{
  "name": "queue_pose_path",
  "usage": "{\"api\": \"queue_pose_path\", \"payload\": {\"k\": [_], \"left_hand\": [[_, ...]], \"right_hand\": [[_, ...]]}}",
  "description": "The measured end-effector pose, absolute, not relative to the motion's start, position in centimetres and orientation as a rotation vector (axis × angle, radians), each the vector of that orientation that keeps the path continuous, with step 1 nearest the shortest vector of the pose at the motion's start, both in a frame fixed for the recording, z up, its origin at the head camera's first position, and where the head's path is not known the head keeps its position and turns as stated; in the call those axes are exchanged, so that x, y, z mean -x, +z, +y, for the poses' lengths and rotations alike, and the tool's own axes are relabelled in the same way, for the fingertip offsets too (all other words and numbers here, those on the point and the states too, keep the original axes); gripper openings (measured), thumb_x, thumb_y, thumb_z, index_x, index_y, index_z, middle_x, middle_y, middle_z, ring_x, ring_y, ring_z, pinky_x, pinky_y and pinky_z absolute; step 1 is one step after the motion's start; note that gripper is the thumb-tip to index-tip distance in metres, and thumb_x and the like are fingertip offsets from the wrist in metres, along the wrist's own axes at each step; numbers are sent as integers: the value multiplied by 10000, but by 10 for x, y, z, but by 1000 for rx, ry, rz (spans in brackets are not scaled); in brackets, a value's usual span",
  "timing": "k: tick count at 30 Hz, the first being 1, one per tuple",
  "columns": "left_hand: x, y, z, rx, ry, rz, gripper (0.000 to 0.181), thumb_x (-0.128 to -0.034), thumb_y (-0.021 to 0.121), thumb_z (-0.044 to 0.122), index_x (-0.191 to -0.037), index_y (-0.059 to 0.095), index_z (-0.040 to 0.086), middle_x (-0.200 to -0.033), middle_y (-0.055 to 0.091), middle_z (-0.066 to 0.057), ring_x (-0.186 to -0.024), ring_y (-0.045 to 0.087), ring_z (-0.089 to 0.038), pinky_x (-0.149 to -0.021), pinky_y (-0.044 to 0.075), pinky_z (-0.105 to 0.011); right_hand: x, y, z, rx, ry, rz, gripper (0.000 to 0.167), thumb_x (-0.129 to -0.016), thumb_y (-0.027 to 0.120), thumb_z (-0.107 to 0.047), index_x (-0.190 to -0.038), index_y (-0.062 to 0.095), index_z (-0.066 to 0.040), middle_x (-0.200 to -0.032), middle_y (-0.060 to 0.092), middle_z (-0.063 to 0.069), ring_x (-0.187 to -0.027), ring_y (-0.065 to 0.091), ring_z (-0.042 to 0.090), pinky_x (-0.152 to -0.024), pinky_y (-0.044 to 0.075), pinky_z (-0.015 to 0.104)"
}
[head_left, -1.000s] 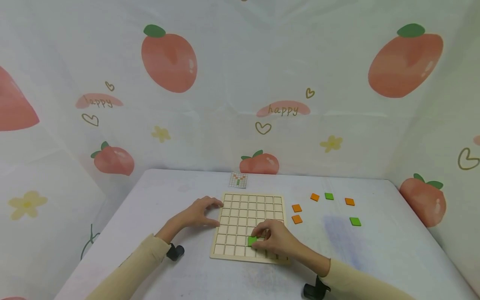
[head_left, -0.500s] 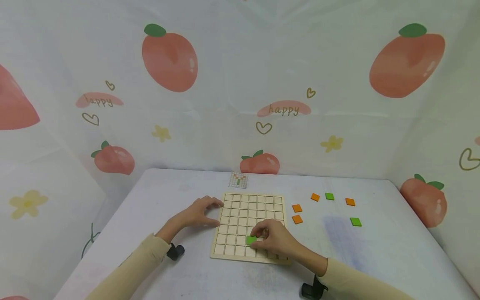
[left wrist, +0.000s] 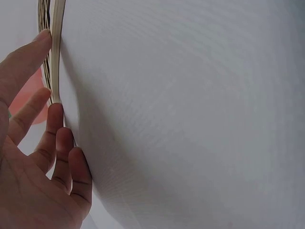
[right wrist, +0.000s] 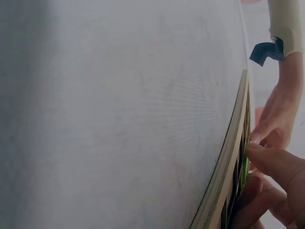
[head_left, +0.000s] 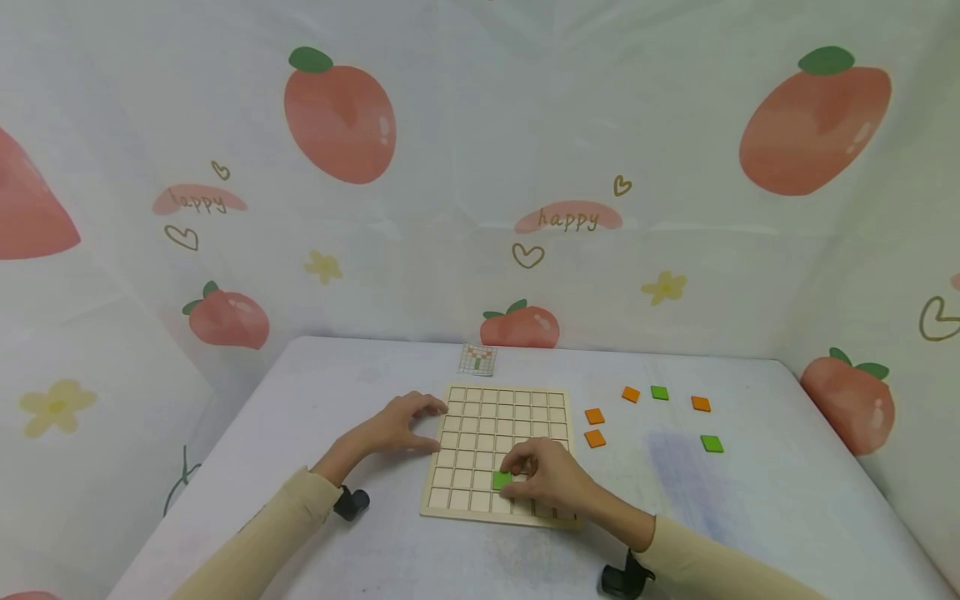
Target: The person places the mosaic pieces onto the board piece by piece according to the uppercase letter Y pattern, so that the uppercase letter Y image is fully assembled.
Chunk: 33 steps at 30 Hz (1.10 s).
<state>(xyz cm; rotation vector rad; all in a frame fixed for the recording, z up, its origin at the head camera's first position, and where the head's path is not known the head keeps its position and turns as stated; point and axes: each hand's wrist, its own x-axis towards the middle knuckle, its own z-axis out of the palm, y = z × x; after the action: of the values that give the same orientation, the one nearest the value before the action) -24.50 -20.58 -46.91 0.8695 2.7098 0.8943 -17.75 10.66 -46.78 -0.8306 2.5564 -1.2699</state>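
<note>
A light wooden board (head_left: 463,459) marked with a square grid lies on the table. My left hand (head_left: 392,427) touches the board's left edge, thumb and fingers spread apart; the left wrist view shows these fingers (left wrist: 55,119) against the edge. With thumb and fingers my right hand (head_left: 552,477) pinches a green tile (head_left: 501,481) in the lower middle of the grid. From the side, in the right wrist view, the green tile (right wrist: 245,164) stands at the board's surface between thumb and fingers. Part of the grid's lower right is hidden under my right hand.
Right of the board lie several orange tiles (head_left: 595,439) and two green tiles, one at the back (head_left: 659,392) and one nearer (head_left: 712,443). Behind the board is a small card (head_left: 477,360) with a coloured grid pattern. A patterned cloth hangs behind the table (head_left: 360,550).
The green tile and my right hand have shifted slightly to the left on the board. My left hand has stayed at the board's edge.
</note>
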Motion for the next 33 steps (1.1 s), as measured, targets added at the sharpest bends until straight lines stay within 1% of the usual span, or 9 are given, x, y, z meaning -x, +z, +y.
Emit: {"api": "queue_pose_path", "payload": {"k": [5, 11, 17, 25, 29, 33], "left_hand": [[245, -469, -205, -873, 882, 2714, 561, -841, 854, 290, -1310, 609, 104, -1206, 600, -36, -1117, 525, -265, -990, 358, -520], [245, -468, -204, -869, 879, 2713, 563, -843, 852, 287, -1314, 606, 101, -1215, 596, -43, -1125, 524, -274, -997, 353, -525], [244, -467, -202, -857, 877, 2715, 563, -841, 854, 278, -1313, 606, 99, -1217, 595, -50, -1130, 524, -280, -1003, 352, -531], [244, -467, -201, -842, 868, 2721, 568, -837, 856, 272, -1317, 609, 92, -1217, 601, -60, -1132, 528, -289, -1009, 357, -535], [244, -468, -202, -836, 868, 2717, 574, -840, 854, 275, -1321, 606, 86, -1230, 600, -73, -1132, 526, -295, -1005, 359, -536], [244, -469, -202, -840, 864, 2720, 572, -836, 858, 277, -1314, 608, 84, -1233, 605, -79, -1131, 532, -300, -1002, 365, -538]], "right_hand": [[177, -466, 111, 845, -1322, 2493, 182, -793, 884, -144, -915, 753, -111, -846, 664, -16, -792, 593, 187, -677, 481, 269], [179, -464, 123, 812, -1408, 2412, 193, -811, 876, -157, -955, 764, -92, -869, 674, 20, -709, 571, 144, -629, 480, 250], [180, -461, 140, 772, -1479, 2360, 209, -820, 857, -120, -992, 757, -57, -881, 658, 32, -688, 581, 159, -625, 491, 253], [181, -462, 173, 767, -1455, 2384, 217, -837, 851, -151, -1005, 751, -57, -865, 647, 9, -682, 607, 162, -629, 501, 261], [181, -460, 194, 775, -1446, 2382, 237, -841, 845, -147, -1030, 753, -39, -888, 651, 37, -692, 615, 177, -619, 517, 271], [181, -458, 217, 725, -1447, 2366, 261, -851, 831, -128, -1068, 745, -13, -925, 650, 72, -722, 638, 205, -620, 543, 293]]}}
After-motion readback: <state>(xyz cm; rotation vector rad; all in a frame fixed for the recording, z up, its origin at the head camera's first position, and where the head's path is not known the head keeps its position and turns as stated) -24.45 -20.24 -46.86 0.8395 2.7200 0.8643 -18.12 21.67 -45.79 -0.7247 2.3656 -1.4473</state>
